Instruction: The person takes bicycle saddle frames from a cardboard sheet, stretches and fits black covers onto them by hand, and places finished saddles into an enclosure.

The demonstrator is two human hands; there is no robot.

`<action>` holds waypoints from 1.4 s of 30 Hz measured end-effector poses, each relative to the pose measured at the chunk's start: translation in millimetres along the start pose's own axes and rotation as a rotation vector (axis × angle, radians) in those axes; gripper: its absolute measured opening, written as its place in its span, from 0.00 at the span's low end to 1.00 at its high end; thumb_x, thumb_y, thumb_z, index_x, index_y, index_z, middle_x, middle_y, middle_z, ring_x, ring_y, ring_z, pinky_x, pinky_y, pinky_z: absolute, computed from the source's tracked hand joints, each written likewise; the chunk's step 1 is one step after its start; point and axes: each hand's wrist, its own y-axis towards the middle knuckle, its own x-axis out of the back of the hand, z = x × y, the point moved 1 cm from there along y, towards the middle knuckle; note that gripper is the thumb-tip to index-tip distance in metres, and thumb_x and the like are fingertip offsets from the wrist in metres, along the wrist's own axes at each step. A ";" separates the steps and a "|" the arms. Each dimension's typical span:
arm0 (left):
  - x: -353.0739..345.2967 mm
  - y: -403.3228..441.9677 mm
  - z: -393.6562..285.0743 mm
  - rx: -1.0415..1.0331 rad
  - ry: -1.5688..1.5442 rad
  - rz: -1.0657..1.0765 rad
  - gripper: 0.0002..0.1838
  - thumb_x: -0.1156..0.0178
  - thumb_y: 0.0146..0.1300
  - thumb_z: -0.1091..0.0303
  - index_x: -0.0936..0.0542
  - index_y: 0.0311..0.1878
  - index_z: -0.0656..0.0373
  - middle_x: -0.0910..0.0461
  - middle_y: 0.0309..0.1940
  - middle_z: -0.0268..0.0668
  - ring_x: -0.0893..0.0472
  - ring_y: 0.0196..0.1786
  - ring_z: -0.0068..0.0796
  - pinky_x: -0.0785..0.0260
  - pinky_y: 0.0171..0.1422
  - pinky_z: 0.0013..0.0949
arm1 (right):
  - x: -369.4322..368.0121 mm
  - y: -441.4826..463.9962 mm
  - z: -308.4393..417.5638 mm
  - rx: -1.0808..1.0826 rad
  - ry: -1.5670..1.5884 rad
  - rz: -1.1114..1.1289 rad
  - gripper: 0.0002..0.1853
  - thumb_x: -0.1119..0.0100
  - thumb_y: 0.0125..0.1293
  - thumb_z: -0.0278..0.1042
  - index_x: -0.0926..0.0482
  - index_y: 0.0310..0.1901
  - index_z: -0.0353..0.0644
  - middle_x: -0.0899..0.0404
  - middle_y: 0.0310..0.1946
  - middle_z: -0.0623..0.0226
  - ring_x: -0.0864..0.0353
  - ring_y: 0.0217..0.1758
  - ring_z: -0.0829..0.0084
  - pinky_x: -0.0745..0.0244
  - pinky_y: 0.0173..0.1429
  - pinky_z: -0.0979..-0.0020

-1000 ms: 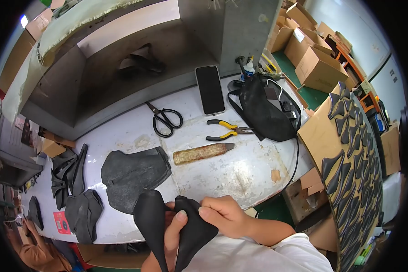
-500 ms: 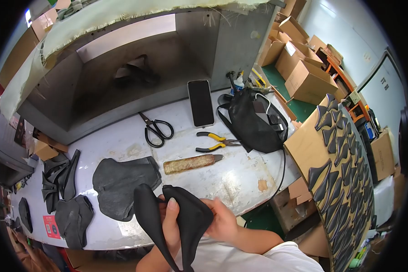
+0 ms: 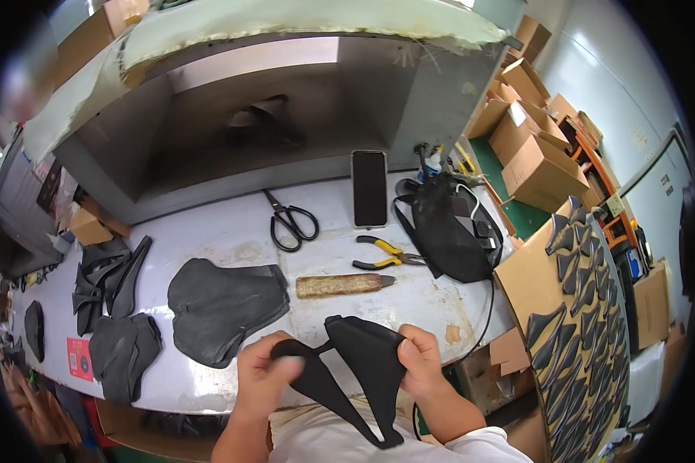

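Note:
A black saddle-shaped cover [image 3: 369, 356] with a long slot down its middle is stretched between my hands above the table's front edge. My left hand [image 3: 264, 372] grips its left lobe, the thumb slightly blurred on top. On the opposite side, my right hand [image 3: 420, 361] pinches the outer edge with the thumb in front. Just beyond lie a stack of dark grey cut sheets [image 3: 225, 309] and a knife-like tool with a worn, wrapped handle [image 3: 340, 285].
Black-handled scissors [image 3: 292, 225], yellow-black pliers [image 3: 386, 255], a phone [image 3: 369, 189] and a black bag [image 3: 448, 231] lie farther back. A grey metal box [image 3: 247, 123] stands behind. More black pieces [image 3: 108, 282] lie left; a board [image 3: 533, 289] of small dark parts is right.
My hands have moved apart and spread the cover, so its slot is now wide. My left hand has shifted from the middle to the left lobe. The view has shifted slightly.

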 end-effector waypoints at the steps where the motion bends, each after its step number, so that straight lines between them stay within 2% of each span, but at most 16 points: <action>1: -3.4 0.7 -12.4 -0.118 0.272 -0.034 0.06 0.32 0.58 0.75 0.18 0.32 0.69 0.20 0.25 0.36 0.25 0.26 0.24 0.34 0.33 0.25 | 11.8 -2.6 0.0 -0.041 -0.177 -0.022 0.12 0.40 0.72 0.37 0.28 0.34 0.41 0.25 0.31 0.73 0.28 0.32 0.82 0.31 0.36 0.77; 2: -6.2 -0.7 -20.1 -0.121 0.275 -0.052 0.06 0.32 0.58 0.75 0.18 0.32 0.69 0.20 0.25 0.36 0.25 0.26 0.24 0.34 0.33 0.25 | 4.5 5.5 2.9 -0.049 -0.177 -0.006 0.12 0.40 0.72 0.37 0.28 0.34 0.41 0.25 0.31 0.73 0.28 0.32 0.82 0.31 0.36 0.77; 4: -9.9 -3.7 -30.4 -0.235 0.491 -0.118 0.07 0.31 0.57 0.75 0.18 0.28 0.69 0.21 0.21 0.37 0.25 0.24 0.25 0.35 0.29 0.28 | -17.2 22.3 21.7 0.515 -1.019 -0.310 0.08 0.37 0.67 0.30 0.27 0.36 0.38 0.25 0.30 0.68 0.26 0.33 0.75 0.30 0.40 0.72; 6: -10.1 -4.4 -31.5 -0.309 0.559 -0.157 0.07 0.33 0.59 0.75 0.18 0.28 0.69 0.21 0.21 0.40 0.24 0.23 0.28 0.35 0.27 0.29 | -23.5 13.8 23.4 0.610 -1.108 -0.365 0.08 0.35 0.63 0.25 0.25 0.40 0.35 0.22 0.35 0.59 0.23 0.38 0.68 0.27 0.46 0.69; 8: -12.0 -3.3 -29.5 -0.363 0.644 -0.196 0.07 0.34 0.60 0.75 0.18 0.28 0.68 0.20 0.22 0.41 0.24 0.22 0.31 0.35 0.27 0.30 | -34.2 -5.6 17.7 0.460 -0.694 -0.070 0.17 0.35 0.65 0.28 0.26 0.53 0.33 0.20 0.46 0.52 0.19 0.47 0.64 0.25 0.54 0.68; 11: -23.0 -5.7 -18.7 -0.426 0.597 -0.186 0.06 0.35 0.60 0.76 0.18 0.28 0.66 0.20 0.22 0.40 0.25 0.22 0.33 0.34 0.28 0.32 | -75.8 -12.0 25.3 -0.030 -0.753 0.203 0.35 0.40 0.70 0.32 0.47 0.72 0.33 0.24 0.57 0.45 0.22 0.63 0.58 0.29 0.66 0.64; 14: -36.9 2.0 -14.9 -0.740 0.829 -0.035 0.07 0.29 0.56 0.71 0.18 0.30 0.63 0.21 0.26 0.37 0.23 0.26 0.33 0.33 0.32 0.35 | -70.7 -12.7 8.9 0.070 -0.766 0.058 0.32 0.42 0.71 0.28 0.45 0.72 0.33 0.24 0.34 0.57 0.23 0.35 0.69 0.28 0.43 0.71; 15: -40.3 4.2 -22.0 -0.738 0.819 -0.035 0.07 0.29 0.56 0.71 0.18 0.30 0.63 0.21 0.26 0.37 0.23 0.26 0.33 0.33 0.32 0.35 | -69.1 -6.8 7.8 0.233 -0.810 0.046 0.32 0.41 0.69 0.26 0.44 0.71 0.33 0.33 0.24 0.64 0.36 0.25 0.73 0.35 0.32 0.73; 18: -40.5 3.7 -36.8 -0.593 0.812 -0.127 0.08 0.29 0.56 0.71 0.19 0.28 0.61 0.22 0.25 0.36 0.26 0.28 0.29 0.33 0.34 0.33 | -68.3 -5.6 15.4 0.217 -0.849 0.091 0.32 0.39 0.66 0.20 0.41 0.70 0.33 0.38 0.24 0.74 0.41 0.27 0.83 0.45 0.32 0.78; 20: -35.7 1.7 -35.6 -0.222 0.541 0.047 0.08 0.27 0.53 0.73 0.19 0.29 0.62 0.23 0.26 0.35 0.26 0.29 0.25 0.34 0.37 0.29 | -67.8 -4.8 17.6 0.236 -0.906 0.105 0.32 0.38 0.65 0.20 0.40 0.69 0.33 0.39 0.23 0.75 0.42 0.26 0.83 0.46 0.32 0.79; 25: -18.1 5.0 -7.0 -0.052 0.283 0.171 0.09 0.29 0.59 0.70 0.21 0.31 0.62 0.25 0.27 0.30 0.30 0.28 0.18 0.39 0.33 0.26 | -58.3 -7.1 9.3 0.280 -0.896 0.110 0.33 0.35 0.63 0.19 0.38 0.68 0.32 0.38 0.21 0.75 0.42 0.24 0.83 0.46 0.30 0.79; 27: -20.2 3.5 12.6 0.452 -0.559 0.295 0.08 0.33 0.64 0.70 0.21 0.30 0.59 0.25 0.29 0.28 0.31 0.32 0.16 0.40 0.38 0.23 | -57.6 -8.5 7.9 0.330 -0.838 0.131 0.32 0.35 0.62 0.18 0.35 0.67 0.31 0.30 0.23 0.73 0.35 0.25 0.83 0.42 0.30 0.79; 31: -21.8 1.0 21.4 0.541 -0.664 0.364 0.08 0.38 0.68 0.67 0.22 0.32 0.57 0.26 0.30 0.26 0.31 0.34 0.16 0.41 0.42 0.22 | -61.2 1.0 10.4 0.490 -0.860 0.156 0.27 0.34 0.61 0.18 0.30 0.62 0.31 0.20 0.28 0.66 0.24 0.29 0.81 0.31 0.33 0.78; 33: -28.5 2.7 6.6 0.474 -0.498 0.100 0.12 0.42 0.72 0.61 0.23 0.35 0.59 0.27 0.30 0.27 0.31 0.34 0.17 0.39 0.41 0.24 | -59.4 1.4 18.5 0.436 -0.955 0.220 0.22 0.35 0.63 0.19 0.26 0.59 0.31 0.14 0.37 0.59 0.17 0.35 0.78 0.24 0.38 0.76; 40: -26.4 -6.3 -22.1 -0.250 0.684 0.242 0.16 0.53 0.75 0.64 0.26 0.35 0.66 0.27 0.25 0.33 0.30 0.30 0.22 0.36 0.36 0.30 | -55.0 -7.3 5.3 0.281 -0.850 0.120 0.20 0.37 0.65 0.21 0.25 0.59 0.31 0.15 0.43 0.58 0.16 0.38 0.77 0.22 0.42 0.77; 42: -24.3 -7.3 -19.3 -0.132 0.505 0.264 0.14 0.53 0.75 0.65 0.26 0.36 0.65 0.27 0.26 0.34 0.29 0.28 0.24 0.35 0.35 0.30 | -58.5 -8.1 5.2 0.166 -0.634 0.101 0.25 0.38 0.67 0.21 0.31 0.65 0.33 0.15 0.42 0.58 0.16 0.41 0.76 0.23 0.45 0.77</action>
